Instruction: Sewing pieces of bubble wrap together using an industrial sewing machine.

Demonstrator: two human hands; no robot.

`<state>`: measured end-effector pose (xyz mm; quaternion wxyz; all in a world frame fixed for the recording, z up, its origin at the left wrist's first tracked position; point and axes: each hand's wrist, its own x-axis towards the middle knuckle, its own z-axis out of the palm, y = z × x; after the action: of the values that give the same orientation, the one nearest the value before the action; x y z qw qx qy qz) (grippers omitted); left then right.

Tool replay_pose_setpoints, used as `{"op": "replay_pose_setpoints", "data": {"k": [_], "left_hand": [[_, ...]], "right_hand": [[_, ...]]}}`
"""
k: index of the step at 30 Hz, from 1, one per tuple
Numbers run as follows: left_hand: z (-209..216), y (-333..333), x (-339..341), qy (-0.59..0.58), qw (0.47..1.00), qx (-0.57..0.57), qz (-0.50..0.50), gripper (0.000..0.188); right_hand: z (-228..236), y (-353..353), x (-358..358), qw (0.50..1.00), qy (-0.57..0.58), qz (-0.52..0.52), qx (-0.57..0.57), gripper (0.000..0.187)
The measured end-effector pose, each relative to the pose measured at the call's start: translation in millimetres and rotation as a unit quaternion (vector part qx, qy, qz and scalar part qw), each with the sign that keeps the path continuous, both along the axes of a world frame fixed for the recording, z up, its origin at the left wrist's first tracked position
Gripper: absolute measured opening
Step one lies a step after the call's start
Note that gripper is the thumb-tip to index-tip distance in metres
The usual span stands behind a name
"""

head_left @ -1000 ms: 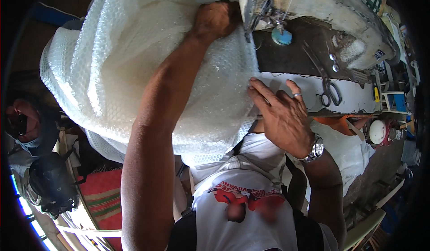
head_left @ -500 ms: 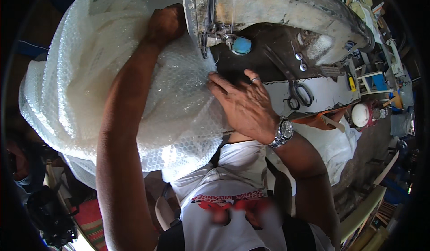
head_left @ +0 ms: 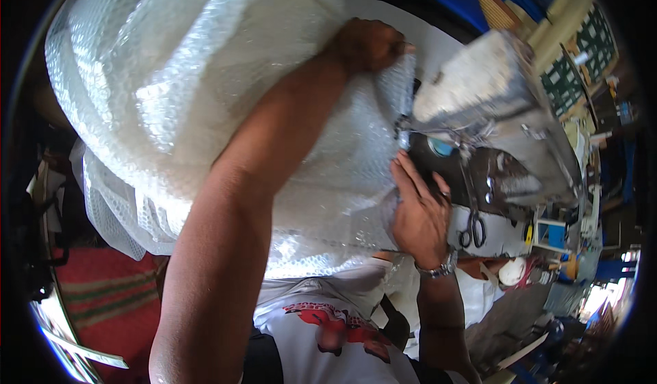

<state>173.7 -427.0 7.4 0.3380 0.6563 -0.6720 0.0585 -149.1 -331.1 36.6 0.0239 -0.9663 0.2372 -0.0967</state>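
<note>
A big bundle of clear bubble wrap over white padding (head_left: 205,90) fills the upper left. My left hand (head_left: 369,42) grips its far edge, with the forearm lying across the bundle. My right hand (head_left: 417,213), wearing a wristwatch, presses flat on the wrap's near edge beside the needle area of a grey sewing machine (head_left: 493,124). The wrap's edge lies under the machine head.
Black-handled scissors (head_left: 473,230) lie on the machine table just right of my right hand. A blue thread spool (head_left: 441,146) sits by the needle. Cluttered shelves and boxes stand at the right, and a red striped mat (head_left: 109,302) lies at the lower left.
The view has swung, so the bundle and sewing machine sit more to the right. My left hand still grips the wrap's far edge; my right hand has slid along the near edge toward the needle.
</note>
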Motion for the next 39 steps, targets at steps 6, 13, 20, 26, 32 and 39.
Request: {"op": "replay_pose_setpoints", "data": {"k": [6,13,20,26,32,39], "left_hand": [[13,-12,19,0.195,0.972,0.081,-0.108,0.035],[42,-7,25,0.354,0.895,0.073,-0.262,0.022],[61,13,28,0.354,0.883,0.127,-0.281,0.02],[53,7,25,0.378,0.885,0.125,-0.244,0.018],[69,13,37,0.279,0.906,0.137,-0.288,0.028],[97,49,43,0.264,0.903,0.17,-0.293,0.027]], "right_hand": [[4,-2,4,1.0,0.017,-0.004,0.004,0.061],[3,1,5,1.0,0.013,-0.011,0.017,0.062],[-8,-28,-28,0.979,-0.167,-0.112,-0.031,0.038],[-25,-81,-86,0.959,-0.081,-0.25,-0.111,0.039],[-17,-79,-90,0.954,0.055,-0.231,-0.185,0.019],[68,29,-22,0.978,-0.096,-0.177,-0.055,0.02]]}}
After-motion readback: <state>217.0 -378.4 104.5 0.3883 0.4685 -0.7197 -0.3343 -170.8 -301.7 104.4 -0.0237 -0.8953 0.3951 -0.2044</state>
